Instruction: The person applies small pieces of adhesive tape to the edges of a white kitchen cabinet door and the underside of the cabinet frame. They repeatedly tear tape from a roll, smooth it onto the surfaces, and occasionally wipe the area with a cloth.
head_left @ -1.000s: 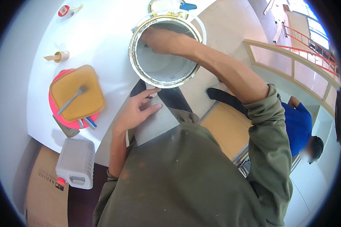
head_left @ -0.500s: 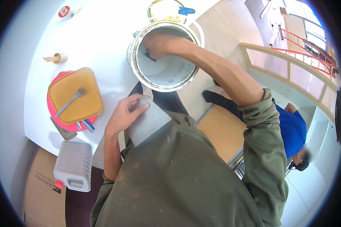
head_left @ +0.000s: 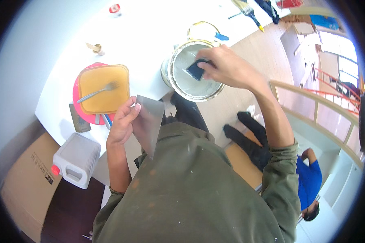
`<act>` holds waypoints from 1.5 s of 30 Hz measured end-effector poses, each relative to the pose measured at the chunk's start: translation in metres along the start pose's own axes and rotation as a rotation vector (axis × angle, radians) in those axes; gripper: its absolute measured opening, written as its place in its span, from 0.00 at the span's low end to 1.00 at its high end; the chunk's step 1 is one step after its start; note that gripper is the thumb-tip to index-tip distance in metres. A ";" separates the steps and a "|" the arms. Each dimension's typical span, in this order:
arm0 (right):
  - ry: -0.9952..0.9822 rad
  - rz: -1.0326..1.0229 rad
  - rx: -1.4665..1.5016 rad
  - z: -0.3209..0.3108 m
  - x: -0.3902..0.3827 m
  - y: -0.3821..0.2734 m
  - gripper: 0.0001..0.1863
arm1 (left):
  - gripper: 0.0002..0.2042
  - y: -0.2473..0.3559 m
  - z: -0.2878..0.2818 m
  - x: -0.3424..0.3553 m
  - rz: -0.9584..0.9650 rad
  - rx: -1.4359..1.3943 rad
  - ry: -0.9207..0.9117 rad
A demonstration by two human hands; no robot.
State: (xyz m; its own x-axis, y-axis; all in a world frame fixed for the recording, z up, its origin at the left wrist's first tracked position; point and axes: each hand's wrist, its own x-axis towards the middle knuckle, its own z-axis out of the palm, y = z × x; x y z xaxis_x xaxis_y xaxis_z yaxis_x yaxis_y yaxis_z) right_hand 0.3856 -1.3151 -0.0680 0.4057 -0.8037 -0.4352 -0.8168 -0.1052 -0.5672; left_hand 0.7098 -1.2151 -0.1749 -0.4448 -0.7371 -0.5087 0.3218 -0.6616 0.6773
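Note:
My right hand [head_left: 229, 67] is closed around a small dark scraper [head_left: 196, 69] with pale paste along its edge. It hangs over the mouth of a large bucket [head_left: 165, 73] whose rim is smeared and whose inside is coated grey-white. Near my body, my left hand [head_left: 122, 121] pinches a thin grey flat plate [head_left: 149, 121] by its upper edge, thumb in front. That plate is tilted steeply, with nothing distinct on the face I see.
On the white table [head_left: 142, 44] at left, a fork [head_left: 99, 91] rests on a yellow square lid [head_left: 105, 105] over a pink plate [head_left: 76, 95]. A grey jug [head_left: 79, 152] stands nearer. Brushes [head_left: 247, 12] lie far right. A person in blue [head_left: 310, 178] is at right.
My right hand has risen from deep inside the bucket to its mouth, bringing the scraper into view. My left hand has turned the plate from facing up to a steeper tilt.

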 end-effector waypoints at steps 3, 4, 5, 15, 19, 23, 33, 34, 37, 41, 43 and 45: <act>0.080 -0.024 0.094 -0.039 -0.035 -0.028 0.09 | 0.11 0.018 0.018 -0.005 0.053 0.023 0.079; 0.109 -0.049 0.117 -0.050 -0.046 -0.036 0.08 | 0.11 0.024 0.025 -0.005 0.034 0.031 0.133; 0.118 -0.067 0.141 -0.060 -0.056 -0.043 0.08 | 0.12 0.028 0.034 -0.003 0.092 0.051 0.162; 0.399 -0.760 -0.362 -0.081 -0.130 -0.084 0.15 | 0.12 0.059 0.128 -0.002 0.313 -0.037 0.148; 0.479 -1.157 -0.497 -0.066 -0.132 -0.061 0.17 | 0.11 0.044 0.163 -0.030 0.426 -0.083 0.261; 0.446 -1.438 -0.539 -0.069 -0.134 -0.026 0.18 | 0.11 0.011 0.197 -0.044 0.557 -0.234 0.287; 0.121 -1.799 -0.430 -0.075 -0.160 -0.013 0.13 | 0.11 -0.094 0.280 -0.090 0.836 -0.465 0.671; 0.109 -1.849 -0.405 -0.073 -0.163 -0.017 0.12 | 0.12 -0.103 0.282 -0.104 0.847 -0.425 0.721; 0.028 -1.916 -0.248 -0.060 -0.168 -0.037 0.16 | 0.13 -0.130 0.294 -0.138 0.837 -0.330 0.875; -0.236 -1.909 -0.234 -0.024 -0.183 -0.078 0.17 | 0.13 -0.160 0.320 -0.177 0.823 -0.204 1.046; -0.436 -1.937 -0.250 0.005 -0.193 -0.100 0.19 | 0.14 -0.176 0.328 -0.195 0.834 -0.224 1.096; -0.596 -1.971 -0.277 0.037 -0.208 -0.117 0.21 | 0.15 -0.197 0.332 -0.216 0.838 -0.247 1.153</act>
State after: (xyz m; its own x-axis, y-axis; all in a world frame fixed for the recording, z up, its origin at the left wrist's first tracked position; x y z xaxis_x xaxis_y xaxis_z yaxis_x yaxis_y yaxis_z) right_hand 0.4121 -1.1137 0.0629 0.6245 0.7072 0.3315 0.7744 -0.5053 -0.3808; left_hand 0.4646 -0.8799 -0.0218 0.8136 -0.5322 -0.2343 0.3316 0.0937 0.9387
